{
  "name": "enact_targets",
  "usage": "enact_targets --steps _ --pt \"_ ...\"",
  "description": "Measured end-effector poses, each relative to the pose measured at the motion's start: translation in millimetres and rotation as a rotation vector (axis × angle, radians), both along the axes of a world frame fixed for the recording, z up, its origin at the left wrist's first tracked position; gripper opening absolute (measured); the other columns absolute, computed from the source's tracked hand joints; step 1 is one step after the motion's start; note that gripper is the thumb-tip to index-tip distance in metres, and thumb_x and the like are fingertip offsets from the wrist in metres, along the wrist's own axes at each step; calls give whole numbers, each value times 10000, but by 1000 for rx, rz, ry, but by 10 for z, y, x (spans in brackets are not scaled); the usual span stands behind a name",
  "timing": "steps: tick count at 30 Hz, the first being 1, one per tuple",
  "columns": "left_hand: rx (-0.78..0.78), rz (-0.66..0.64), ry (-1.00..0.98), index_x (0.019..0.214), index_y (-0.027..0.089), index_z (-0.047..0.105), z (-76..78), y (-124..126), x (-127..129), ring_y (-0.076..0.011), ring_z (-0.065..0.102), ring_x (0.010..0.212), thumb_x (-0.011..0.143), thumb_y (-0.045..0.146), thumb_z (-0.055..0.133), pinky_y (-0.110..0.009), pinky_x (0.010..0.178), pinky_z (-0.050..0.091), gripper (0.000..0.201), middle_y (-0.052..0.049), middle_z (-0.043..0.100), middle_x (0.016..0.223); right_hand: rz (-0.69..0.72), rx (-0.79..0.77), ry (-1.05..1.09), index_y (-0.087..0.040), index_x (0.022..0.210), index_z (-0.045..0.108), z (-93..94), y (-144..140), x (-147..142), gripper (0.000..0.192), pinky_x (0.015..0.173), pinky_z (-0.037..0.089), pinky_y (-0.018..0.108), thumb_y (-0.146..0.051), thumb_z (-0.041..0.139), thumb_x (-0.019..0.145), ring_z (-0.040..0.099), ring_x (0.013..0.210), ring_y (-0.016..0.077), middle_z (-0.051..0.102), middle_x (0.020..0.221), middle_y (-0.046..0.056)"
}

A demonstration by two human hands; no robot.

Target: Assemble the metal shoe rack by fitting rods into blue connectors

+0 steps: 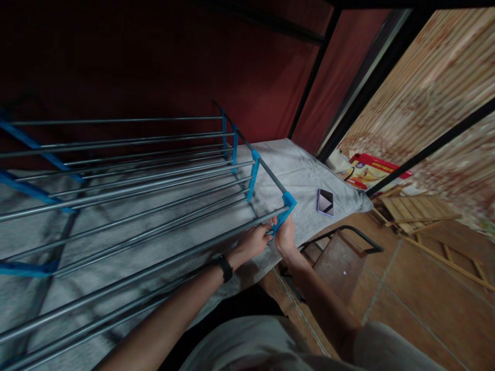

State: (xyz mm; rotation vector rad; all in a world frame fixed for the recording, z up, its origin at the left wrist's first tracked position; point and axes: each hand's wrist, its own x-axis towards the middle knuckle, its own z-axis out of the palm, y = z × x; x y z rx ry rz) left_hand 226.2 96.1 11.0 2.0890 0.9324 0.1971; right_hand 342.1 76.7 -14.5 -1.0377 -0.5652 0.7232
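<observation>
Hands at the rack's near corner, left hand (253, 241) curled around a smooth grey metal rod (154, 260), right hand (285, 236) pinching the angular blue plastic bracket (285, 208), rack lying on grey cloth (297, 170), glossy phone (325, 202) nearby.

The red and yellow cardboard box (369, 171) lying on the floor beyond the bed carries printed lettering, but it is too small and blurred to read.
</observation>
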Motion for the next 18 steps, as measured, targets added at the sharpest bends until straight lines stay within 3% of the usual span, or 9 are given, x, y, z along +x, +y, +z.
enact_targets --steps 5,13,18 --pt "-22 -26 -46 1339 215 638 -54 42 0 -240 650 1208 940 206 569 -363 1095 459 405 -97 699 1321 -6 -11 -10 -236 611 466 -11 -11 -4 452 502 367 255 -552 516 930 429 509 113 468 544 -47" --pt "12 -1 23 1277 239 669 143 -22 -54 -253 644 1227 941 225 586 -362 1079 471 347 -84 703 1312 -20 -20 -30 -235 609 467 5 -33 -26 401 500 359 254 -500 536 902 428 507 112 469 539 -48" --pt "-16 -18 18 1283 227 664 134 -1 -37 -243 661 1195 945 203 564 -353 1058 486 353 -87 707 1304 -17 -38 -21 -240 598 446 14 -37 -51 421 510 372 254 -534 533 887 422 511 115 463 543 -47"
